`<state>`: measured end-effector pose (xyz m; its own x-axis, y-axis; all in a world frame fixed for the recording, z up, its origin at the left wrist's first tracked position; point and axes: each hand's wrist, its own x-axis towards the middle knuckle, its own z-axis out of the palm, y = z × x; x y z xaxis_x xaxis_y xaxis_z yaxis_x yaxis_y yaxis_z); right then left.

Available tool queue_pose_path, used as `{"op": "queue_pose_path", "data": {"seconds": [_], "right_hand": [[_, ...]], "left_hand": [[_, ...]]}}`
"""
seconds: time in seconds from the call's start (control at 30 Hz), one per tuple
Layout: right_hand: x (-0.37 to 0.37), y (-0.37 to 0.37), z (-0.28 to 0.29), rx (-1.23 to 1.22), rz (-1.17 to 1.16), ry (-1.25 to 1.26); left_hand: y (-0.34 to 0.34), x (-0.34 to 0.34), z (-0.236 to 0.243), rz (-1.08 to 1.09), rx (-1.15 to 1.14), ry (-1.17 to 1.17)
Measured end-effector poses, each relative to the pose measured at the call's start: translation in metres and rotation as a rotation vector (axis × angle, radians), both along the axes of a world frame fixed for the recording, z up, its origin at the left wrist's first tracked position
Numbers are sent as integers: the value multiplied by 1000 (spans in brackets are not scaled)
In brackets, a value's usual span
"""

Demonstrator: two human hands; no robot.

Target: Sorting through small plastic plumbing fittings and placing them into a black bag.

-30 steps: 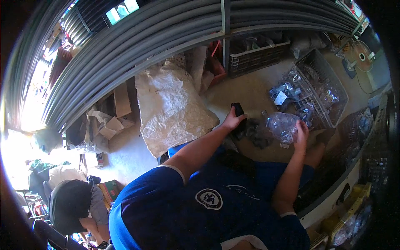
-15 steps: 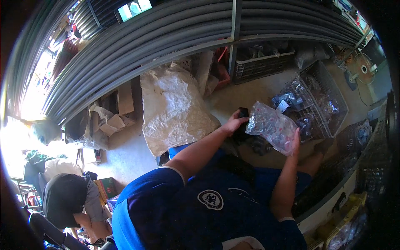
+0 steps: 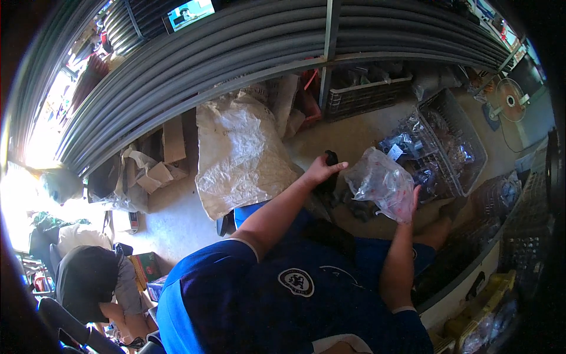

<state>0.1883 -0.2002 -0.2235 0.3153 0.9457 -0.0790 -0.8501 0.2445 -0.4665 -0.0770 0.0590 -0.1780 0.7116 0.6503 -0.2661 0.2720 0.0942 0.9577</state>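
Observation:
My left hand point(image 3: 320, 170) is closed round a black part point(image 3: 331, 158), thumb stretched out to the right; the part's exact kind is not clear. To the right, a clear plastic bag point(image 3: 382, 182) with reddish printed marks hangs rumpled from my right hand point(image 3: 408, 207), whose fingers are partly hidden behind the plastic. A small gap separates the left thumb from the bag. Below the bag, several dark pieces point(image 3: 361, 207) lie on the floor. Just beyond it are small packed parts in clear bags point(image 3: 404, 144).
A large pale woven sack point(image 3: 242, 159) lies left of my left arm. Grey crates point(image 3: 457, 138) and a black crate point(image 3: 368, 99) stand beyond my hands. Long grey pipes point(image 3: 236, 56) on a rack cross the far side. A fan point(image 3: 510, 100) is far right; another person point(image 3: 88, 283) bends at left.
My left hand has drawn left, away from the bag, still with the black part. The bag has gone from spread flat to more crumpled and sagging in my right hand.

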Motion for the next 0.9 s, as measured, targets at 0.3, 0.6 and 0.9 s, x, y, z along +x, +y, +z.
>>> {"op": "queue_pose_path", "data": {"seconds": [0.3,0.6,0.9], "right_hand": [[15,3,-63,-659,-370,-1209],[-62,45,117,-431,-210,-837],[-92,78,-58,-451,-250,-1504]], "left_hand": [[-9,-4,10,-200,15,-35],[-37,1,27,32,603,238],[-90,21,87,-454,915,174]]}}
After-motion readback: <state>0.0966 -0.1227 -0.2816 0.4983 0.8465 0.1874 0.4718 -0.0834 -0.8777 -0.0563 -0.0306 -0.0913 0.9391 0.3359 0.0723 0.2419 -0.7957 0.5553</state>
